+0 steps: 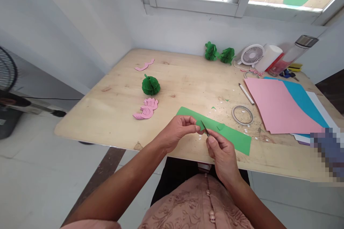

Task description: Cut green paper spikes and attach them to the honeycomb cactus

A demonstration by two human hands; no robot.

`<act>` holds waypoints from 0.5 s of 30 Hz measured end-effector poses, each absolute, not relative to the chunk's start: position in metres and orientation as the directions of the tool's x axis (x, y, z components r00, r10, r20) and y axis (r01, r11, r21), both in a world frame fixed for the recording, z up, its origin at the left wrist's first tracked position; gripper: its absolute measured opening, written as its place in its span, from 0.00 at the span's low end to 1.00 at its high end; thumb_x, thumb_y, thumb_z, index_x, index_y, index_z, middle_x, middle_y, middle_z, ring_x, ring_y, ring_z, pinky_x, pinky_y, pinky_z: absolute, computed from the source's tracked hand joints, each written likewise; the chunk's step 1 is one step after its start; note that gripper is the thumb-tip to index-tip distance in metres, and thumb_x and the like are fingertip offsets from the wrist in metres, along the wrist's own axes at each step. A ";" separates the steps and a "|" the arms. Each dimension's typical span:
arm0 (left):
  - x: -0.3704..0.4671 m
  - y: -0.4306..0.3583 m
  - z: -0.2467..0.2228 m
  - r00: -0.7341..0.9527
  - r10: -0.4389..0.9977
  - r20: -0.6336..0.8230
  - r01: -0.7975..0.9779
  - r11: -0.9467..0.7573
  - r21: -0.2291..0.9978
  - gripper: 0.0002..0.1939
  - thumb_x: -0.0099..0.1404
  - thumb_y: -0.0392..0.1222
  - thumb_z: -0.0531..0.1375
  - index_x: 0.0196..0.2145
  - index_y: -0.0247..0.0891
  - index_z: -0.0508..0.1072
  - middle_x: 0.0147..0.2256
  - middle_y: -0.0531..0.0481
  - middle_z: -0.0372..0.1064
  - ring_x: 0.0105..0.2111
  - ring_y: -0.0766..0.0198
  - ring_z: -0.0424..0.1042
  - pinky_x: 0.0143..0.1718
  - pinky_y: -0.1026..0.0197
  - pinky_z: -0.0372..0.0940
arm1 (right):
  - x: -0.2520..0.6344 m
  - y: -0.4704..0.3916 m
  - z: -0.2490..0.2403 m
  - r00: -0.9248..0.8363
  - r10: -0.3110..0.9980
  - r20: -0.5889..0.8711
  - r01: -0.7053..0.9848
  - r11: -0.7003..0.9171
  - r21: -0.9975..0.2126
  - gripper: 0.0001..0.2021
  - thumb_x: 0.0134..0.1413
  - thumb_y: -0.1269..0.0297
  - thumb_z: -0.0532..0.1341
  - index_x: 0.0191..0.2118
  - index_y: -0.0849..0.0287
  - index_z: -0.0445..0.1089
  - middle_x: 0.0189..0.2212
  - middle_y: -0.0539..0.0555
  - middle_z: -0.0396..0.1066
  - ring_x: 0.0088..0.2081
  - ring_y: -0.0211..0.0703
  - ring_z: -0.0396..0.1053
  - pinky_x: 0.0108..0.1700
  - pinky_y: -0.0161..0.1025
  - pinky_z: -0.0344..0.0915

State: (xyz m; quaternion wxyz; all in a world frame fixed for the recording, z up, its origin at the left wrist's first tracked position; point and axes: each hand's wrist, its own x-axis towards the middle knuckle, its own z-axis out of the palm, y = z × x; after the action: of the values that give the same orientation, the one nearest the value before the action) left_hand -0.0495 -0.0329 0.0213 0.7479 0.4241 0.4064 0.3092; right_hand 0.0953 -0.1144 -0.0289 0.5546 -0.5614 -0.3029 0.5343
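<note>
My left hand (182, 130) pinches a small piece of green paper (200, 124) between thumb and fingers. In my right hand (220, 150) is a pair of scissors (205, 128); their dark blades meet the edge of that piece, and my fingers hide the handles. Under both hands lies a long green paper strip (242, 142) along the table's near edge. A small green scrap (220, 127) rests on the strip.
Left on the wooden table (118, 96) are a green paper honeycomb ball (151, 86) and pink cut-outs (146, 109). Rightward lie a tape roll (234, 115), a white pen (246, 94) and pink sheets (282, 107). Behind stand a small fan (252, 54) and a bottle (291, 55).
</note>
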 end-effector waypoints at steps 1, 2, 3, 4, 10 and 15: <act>-0.049 -0.033 0.021 0.478 0.808 -0.346 -0.119 0.450 0.885 0.09 0.47 0.38 0.68 0.22 0.35 0.70 0.24 0.52 0.72 0.31 0.62 0.72 0.39 0.59 0.61 | 0.095 -0.114 -0.029 0.251 0.933 -0.259 -0.247 -0.197 -0.949 0.20 0.48 0.53 0.65 0.43 0.61 0.75 0.18 0.44 0.55 0.18 0.31 0.44 0.19 0.33 0.42; -0.049 -0.033 0.021 0.478 0.807 -0.347 -0.119 0.450 0.885 0.09 0.47 0.38 0.68 0.22 0.35 0.70 0.24 0.52 0.72 0.31 0.62 0.72 0.39 0.59 0.61 | 0.095 -0.114 -0.029 0.259 0.933 -0.251 -0.237 -0.191 -0.953 0.20 0.47 0.53 0.65 0.43 0.61 0.76 0.17 0.44 0.55 0.18 0.31 0.45 0.19 0.33 0.43; -0.050 -0.033 0.021 0.479 0.806 -0.348 -0.118 0.452 0.884 0.09 0.47 0.38 0.68 0.22 0.35 0.70 0.24 0.52 0.72 0.31 0.63 0.72 0.39 0.59 0.61 | 0.094 -0.114 -0.029 0.267 0.933 -0.242 -0.224 -0.184 -0.957 0.20 0.47 0.53 0.65 0.43 0.61 0.76 0.17 0.45 0.56 0.18 0.31 0.46 0.20 0.33 0.44; -0.050 -0.033 0.021 0.479 0.805 -0.350 -0.117 0.453 0.884 0.09 0.47 0.38 0.68 0.23 0.35 0.70 0.24 0.52 0.72 0.31 0.63 0.72 0.40 0.59 0.61 | 0.094 -0.114 -0.029 0.275 0.933 -0.233 -0.210 -0.178 -0.961 0.19 0.47 0.53 0.65 0.43 0.60 0.76 0.17 0.45 0.57 0.18 0.32 0.47 0.20 0.33 0.46; -0.052 -0.032 0.018 0.451 0.822 -0.348 -0.080 0.426 0.901 0.10 0.47 0.39 0.67 0.23 0.36 0.68 0.22 0.54 0.70 0.31 0.61 0.73 0.40 0.59 0.61 | 0.098 -0.112 -0.022 0.302 0.924 -0.235 -0.127 -0.205 -0.971 0.19 0.48 0.54 0.64 0.44 0.60 0.76 0.25 0.52 0.72 0.24 0.38 0.62 0.25 0.35 0.59; -0.054 -0.030 0.013 0.423 0.839 -0.343 -0.092 0.416 0.905 0.09 0.49 0.41 0.66 0.24 0.37 0.69 0.22 0.55 0.69 0.32 0.60 0.74 0.43 0.58 0.61 | 0.116 -0.110 -0.022 0.358 0.921 -0.154 0.054 -0.185 -0.981 0.19 0.49 0.54 0.64 0.45 0.59 0.75 0.41 0.58 0.76 0.39 0.50 0.71 0.41 0.46 0.66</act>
State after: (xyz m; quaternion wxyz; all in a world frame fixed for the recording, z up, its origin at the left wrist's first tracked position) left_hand -0.0543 -0.0303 0.0129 0.7231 0.4342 0.4301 0.3219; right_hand 0.1161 -0.1098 -0.0220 0.5139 -0.6440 -0.3785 0.4219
